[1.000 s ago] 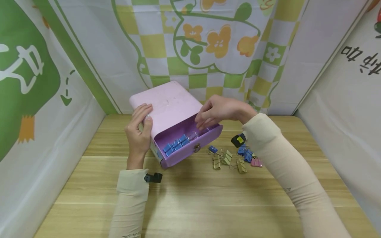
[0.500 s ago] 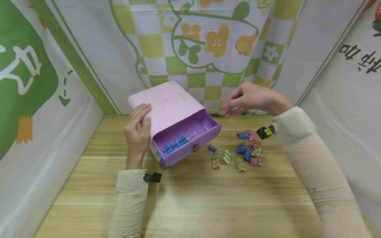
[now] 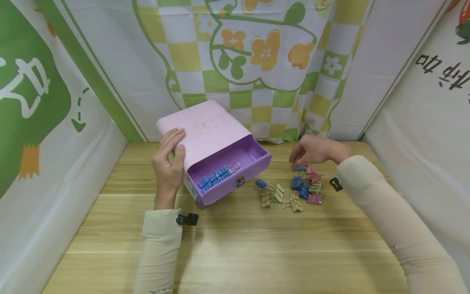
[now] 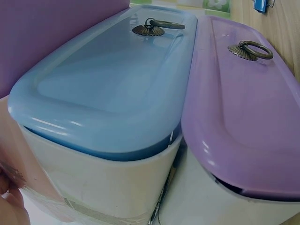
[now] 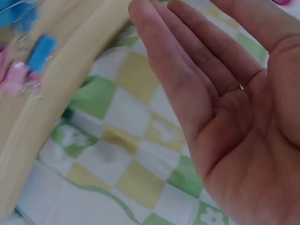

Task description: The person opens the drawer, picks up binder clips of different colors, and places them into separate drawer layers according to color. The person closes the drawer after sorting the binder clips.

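Observation:
A pink-topped drawer box [image 3: 205,130] stands at an angle on the table, its top purple drawer [image 3: 253,165] pulled out. Several blue binder clips [image 3: 216,179] lie in that drawer's left part. My left hand [image 3: 169,163] rests on the box's left top edge, fingers lying over it. Over at the right, my right hand [image 3: 312,150] is low above a blue binder clip [image 3: 299,168] at the back of a loose pile. In the right wrist view the right hand [image 5: 234,108] has slightly bent fingers and a bare palm, apart from the clips.
Yellow binder clips [image 3: 295,203], pink binder clips [image 3: 314,199] and more blue ones lie right of the box. Lower down the box are a blue drawer [image 4: 108,84] and a purple drawer [image 4: 243,103] with ring handles, both pushed in. A patterned curtain [image 3: 238,98] hangs behind the table.
My right hand has left the open drawer, swung right and come down to the back of the clip pile. The left hand stays on the box.

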Action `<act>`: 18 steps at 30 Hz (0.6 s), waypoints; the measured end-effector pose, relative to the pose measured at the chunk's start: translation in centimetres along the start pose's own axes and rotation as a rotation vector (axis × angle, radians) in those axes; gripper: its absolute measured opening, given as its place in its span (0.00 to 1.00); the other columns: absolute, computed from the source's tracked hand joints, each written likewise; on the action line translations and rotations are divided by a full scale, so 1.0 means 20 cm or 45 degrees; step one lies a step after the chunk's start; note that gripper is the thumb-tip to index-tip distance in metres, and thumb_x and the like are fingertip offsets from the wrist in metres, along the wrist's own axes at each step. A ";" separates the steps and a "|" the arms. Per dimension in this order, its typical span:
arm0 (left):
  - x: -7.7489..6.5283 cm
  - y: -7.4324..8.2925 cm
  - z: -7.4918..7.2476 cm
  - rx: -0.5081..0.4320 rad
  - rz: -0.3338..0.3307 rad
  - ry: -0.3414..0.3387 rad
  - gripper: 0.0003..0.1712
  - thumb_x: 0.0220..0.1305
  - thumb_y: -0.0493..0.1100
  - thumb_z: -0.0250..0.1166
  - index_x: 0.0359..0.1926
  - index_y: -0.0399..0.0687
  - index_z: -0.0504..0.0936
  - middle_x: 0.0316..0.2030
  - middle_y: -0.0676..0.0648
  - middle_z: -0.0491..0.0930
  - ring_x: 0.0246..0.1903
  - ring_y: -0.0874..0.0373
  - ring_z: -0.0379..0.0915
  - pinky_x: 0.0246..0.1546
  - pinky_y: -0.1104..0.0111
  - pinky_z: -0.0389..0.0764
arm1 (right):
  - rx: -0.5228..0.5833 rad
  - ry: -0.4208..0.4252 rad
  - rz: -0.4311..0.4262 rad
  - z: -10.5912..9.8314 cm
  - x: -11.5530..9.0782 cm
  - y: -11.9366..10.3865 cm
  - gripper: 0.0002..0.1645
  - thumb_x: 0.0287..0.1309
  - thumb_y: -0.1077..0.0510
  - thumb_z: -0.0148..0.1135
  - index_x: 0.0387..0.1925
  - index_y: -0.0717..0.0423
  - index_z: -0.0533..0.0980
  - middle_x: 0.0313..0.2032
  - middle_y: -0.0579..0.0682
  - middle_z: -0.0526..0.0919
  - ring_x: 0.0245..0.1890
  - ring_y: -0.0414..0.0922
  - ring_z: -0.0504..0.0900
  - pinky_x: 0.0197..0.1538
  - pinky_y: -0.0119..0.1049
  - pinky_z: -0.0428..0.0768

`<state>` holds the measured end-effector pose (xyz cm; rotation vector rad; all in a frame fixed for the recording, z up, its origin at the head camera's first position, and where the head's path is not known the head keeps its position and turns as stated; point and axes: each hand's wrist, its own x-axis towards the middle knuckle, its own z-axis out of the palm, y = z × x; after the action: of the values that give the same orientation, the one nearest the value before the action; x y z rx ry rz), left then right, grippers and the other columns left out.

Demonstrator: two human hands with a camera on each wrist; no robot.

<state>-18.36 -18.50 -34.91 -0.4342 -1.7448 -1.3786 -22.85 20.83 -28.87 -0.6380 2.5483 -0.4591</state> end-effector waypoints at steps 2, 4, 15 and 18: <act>0.00 0.00 0.00 -0.001 0.000 0.001 0.20 0.66 0.32 0.57 0.51 0.23 0.86 0.54 0.25 0.85 0.65 0.30 0.75 0.78 0.57 0.70 | -0.074 -0.019 -0.003 0.04 0.02 0.03 0.17 0.65 0.56 0.72 0.51 0.59 0.87 0.49 0.55 0.92 0.52 0.52 0.89 0.60 0.51 0.88; 0.00 -0.01 0.00 -0.001 0.002 0.003 0.20 0.66 0.32 0.57 0.51 0.23 0.86 0.55 0.25 0.85 0.66 0.30 0.75 0.78 0.58 0.70 | -0.126 -0.047 0.014 0.09 0.04 0.05 0.17 0.62 0.56 0.74 0.52 0.58 0.87 0.50 0.55 0.91 0.53 0.52 0.89 0.60 0.51 0.88; 0.00 -0.01 0.00 -0.010 0.020 0.008 0.20 0.66 0.32 0.57 0.51 0.22 0.86 0.54 0.25 0.85 0.65 0.29 0.75 0.78 0.57 0.71 | -0.094 -0.124 0.093 0.23 0.06 0.12 0.19 0.61 0.65 0.72 0.54 0.63 0.86 0.50 0.62 0.90 0.32 0.42 0.88 0.39 0.33 0.87; 0.00 -0.01 0.00 -0.008 0.024 0.008 0.20 0.66 0.33 0.56 0.50 0.22 0.86 0.54 0.25 0.85 0.65 0.29 0.75 0.78 0.57 0.70 | -0.087 -0.121 0.117 0.24 0.07 0.13 0.19 0.62 0.65 0.72 0.54 0.63 0.86 0.50 0.61 0.90 0.35 0.45 0.90 0.39 0.34 0.88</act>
<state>-18.50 -18.48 -35.03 -0.4484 -1.7278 -1.3711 -22.38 21.36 -34.48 -0.5512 2.4995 -0.3043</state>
